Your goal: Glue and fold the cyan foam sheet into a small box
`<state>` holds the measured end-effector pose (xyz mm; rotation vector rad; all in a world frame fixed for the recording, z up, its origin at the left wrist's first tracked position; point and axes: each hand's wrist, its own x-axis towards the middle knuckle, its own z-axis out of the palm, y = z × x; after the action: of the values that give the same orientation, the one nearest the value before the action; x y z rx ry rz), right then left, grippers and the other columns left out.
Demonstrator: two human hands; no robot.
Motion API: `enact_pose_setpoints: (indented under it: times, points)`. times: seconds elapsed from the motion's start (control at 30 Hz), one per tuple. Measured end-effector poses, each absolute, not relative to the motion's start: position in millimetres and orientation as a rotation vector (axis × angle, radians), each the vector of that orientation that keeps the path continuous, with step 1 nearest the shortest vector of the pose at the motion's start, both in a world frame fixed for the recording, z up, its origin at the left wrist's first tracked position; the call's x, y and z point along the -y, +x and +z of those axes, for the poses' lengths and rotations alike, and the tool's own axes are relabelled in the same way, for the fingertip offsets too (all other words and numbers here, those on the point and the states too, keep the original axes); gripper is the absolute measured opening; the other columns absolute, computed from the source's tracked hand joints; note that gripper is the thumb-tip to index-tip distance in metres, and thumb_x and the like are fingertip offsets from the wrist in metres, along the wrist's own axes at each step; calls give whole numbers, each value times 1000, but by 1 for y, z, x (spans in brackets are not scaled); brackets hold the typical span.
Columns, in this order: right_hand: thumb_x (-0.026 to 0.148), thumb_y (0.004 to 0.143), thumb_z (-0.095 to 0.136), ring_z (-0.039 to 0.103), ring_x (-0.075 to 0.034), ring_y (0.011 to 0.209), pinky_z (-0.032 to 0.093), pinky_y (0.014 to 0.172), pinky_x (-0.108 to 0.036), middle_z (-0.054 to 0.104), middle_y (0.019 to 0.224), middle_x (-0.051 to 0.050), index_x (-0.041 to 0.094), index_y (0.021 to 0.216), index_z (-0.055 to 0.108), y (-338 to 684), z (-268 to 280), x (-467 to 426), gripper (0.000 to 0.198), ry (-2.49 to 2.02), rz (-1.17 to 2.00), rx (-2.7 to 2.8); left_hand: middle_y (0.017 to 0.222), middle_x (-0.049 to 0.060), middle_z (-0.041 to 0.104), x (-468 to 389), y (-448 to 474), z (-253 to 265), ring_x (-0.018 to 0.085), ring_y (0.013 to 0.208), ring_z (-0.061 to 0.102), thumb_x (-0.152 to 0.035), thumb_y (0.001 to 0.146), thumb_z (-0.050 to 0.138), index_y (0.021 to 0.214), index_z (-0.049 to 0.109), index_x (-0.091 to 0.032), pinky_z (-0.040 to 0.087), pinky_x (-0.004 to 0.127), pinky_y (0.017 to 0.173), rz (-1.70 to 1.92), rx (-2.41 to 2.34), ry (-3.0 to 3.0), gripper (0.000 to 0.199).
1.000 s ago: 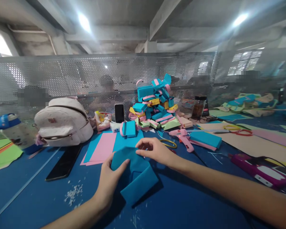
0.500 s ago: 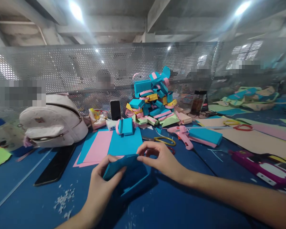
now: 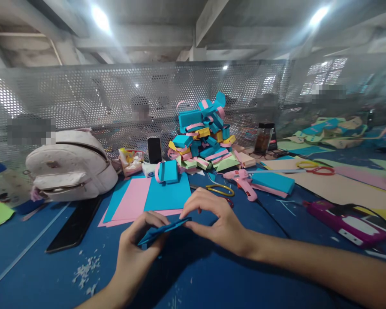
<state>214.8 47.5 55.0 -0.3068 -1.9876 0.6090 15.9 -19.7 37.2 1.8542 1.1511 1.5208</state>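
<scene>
Pinching a folded bright-blue paper piece [image 3: 177, 224] between thumb and curled fingers, the left hand [image 3: 135, 248] held one end above the dark-blue surface [image 3: 238, 283], while the right hand [image 3: 225, 224], its fingers bent to a narrow pinch, gripped the other end. Its broad face, visible a second earlier, had tipped out of sight, leaving it nearly edge-on, so the state of its folds could not be judged.

Room near, obstacles beyond
The near tabletop [image 3: 231, 279] offers passage; scissors [image 3: 225, 186] and glue gun [image 3: 245, 182] obstruct ahead, a cord [image 3: 272, 216] apparently running under the right forearm [image 3: 286, 254].
</scene>
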Motion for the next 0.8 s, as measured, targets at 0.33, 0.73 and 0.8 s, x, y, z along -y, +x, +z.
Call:
enact_pose_setpoints:
  times: [0.33,0.73,0.8]
  points:
    - [14,83,68,58,-16,81,42,79,-33,67,84,-2,17,87,66,215,57,-44,6,-216,531,1991,82,-3,64,21,15,39,11,78,61,-8,83,62,80,57,-23,49,21,72,1527,-1096,1950,15]
    - [14,82,68,58,-16,79,42,77,-33,68,82,-2,18,86,67,215,57,-45,6,-207,542,1992,82,-1,66,20,15,41,14,78,63,-5,82,61,81,58,-22,50,23,70,1527,-1106,1995,17]
    - [12,81,68,57,-16,79,42,77,-33,67,82,-2,18,86,67,215,57,-44,7,-211,545,1994,82,-1,66,20,14,41,14,78,63,-5,82,61,81,58,-22,50,23,71,1522,-1101,2002,17]
